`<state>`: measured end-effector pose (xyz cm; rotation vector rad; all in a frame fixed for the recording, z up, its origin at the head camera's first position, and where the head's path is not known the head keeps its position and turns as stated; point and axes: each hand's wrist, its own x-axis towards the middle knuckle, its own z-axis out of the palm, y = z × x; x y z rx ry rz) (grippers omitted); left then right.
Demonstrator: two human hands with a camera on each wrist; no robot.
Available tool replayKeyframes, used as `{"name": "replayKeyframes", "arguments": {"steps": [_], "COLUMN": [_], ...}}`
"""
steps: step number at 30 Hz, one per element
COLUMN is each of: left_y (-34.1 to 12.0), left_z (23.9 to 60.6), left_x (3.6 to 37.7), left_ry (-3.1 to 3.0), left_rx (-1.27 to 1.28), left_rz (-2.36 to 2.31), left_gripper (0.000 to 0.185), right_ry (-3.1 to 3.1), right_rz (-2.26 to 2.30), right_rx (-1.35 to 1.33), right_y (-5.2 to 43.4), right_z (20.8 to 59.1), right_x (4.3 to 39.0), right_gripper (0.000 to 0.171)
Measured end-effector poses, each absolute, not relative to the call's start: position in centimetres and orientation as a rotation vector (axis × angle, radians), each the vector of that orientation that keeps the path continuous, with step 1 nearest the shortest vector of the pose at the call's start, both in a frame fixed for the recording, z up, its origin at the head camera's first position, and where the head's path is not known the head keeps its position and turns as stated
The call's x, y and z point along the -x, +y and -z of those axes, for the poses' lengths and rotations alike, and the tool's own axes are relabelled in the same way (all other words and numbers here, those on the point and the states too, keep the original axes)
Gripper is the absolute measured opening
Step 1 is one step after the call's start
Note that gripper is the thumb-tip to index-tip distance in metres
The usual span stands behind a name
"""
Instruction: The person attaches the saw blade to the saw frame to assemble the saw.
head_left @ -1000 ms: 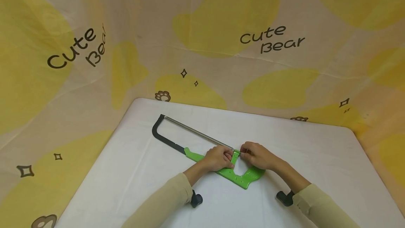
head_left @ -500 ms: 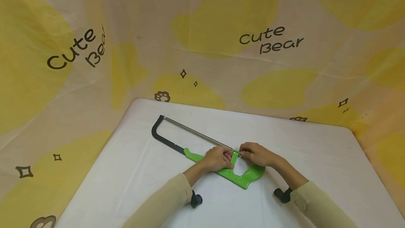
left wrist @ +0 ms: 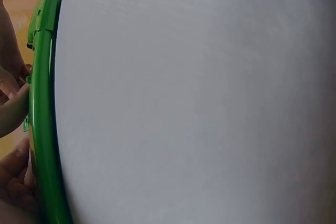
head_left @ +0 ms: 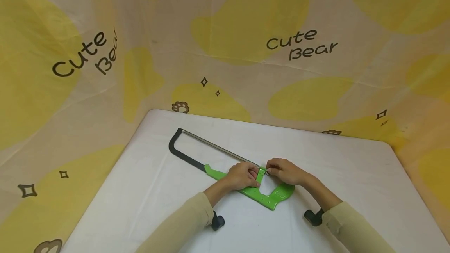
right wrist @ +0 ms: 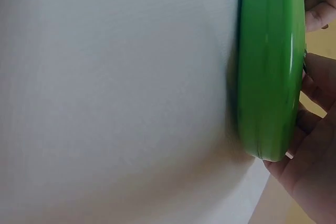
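Note:
A hacksaw [head_left: 277, 195] with a green handle and a black frame lies on the white table, its blade [head_left: 221, 148] on the far side. My left hand [head_left: 241, 175] grips the green handle post near the blade's end, thumb toward me. At the other side of that post, the fingers of my right hand [head_left: 285, 171] pinch a small metal wing nut [head_left: 267, 173], mostly hidden by the fingertips. The left wrist view shows the green handle [left wrist: 44, 114] edge-on, with fingers behind it. In the right wrist view, the rounded grip [right wrist: 268, 72] stands before my right hand [right wrist: 315, 145].
The white table [head_left: 140, 206] extends around the saw on all sides. Patterned yellow fabric walls [head_left: 239, 50] rise behind and to the left and right. Black wrist-worn mounts [head_left: 218, 221] sit below both forearms.
My right hand shifts very slightly left, its fingers still at the wing nut. The left hand and the hacksaw stay where they were.

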<state>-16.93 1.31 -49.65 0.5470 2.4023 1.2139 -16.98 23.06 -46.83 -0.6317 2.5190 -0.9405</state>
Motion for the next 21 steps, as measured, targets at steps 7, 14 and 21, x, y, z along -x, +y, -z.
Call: {"name": "replayKeyframes", "arguments": {"steps": [7,14,21], "left_y": [0.9,0.3,-1.2], "left_z": [49.4,48.7,48.0], "left_x": [17.3,17.9,18.7], "left_ry": [2.254,2.025,1.946], "left_rx": [-0.497,-0.463,-0.466], "left_rz": [-1.346,-1.45,-1.434], "left_gripper": [0.031,0.041,0.039], "right_ry": [2.566,2.545,2.539], "right_rz": [0.929,0.94,0.967], "right_rx": [0.651,0.654,0.565], "right_y": [23.3,24.2,25.3], "right_z": [47.2,47.1,45.9], "right_x": [16.9,16.9,17.2], "right_gripper": [0.013,0.019,0.025]}}
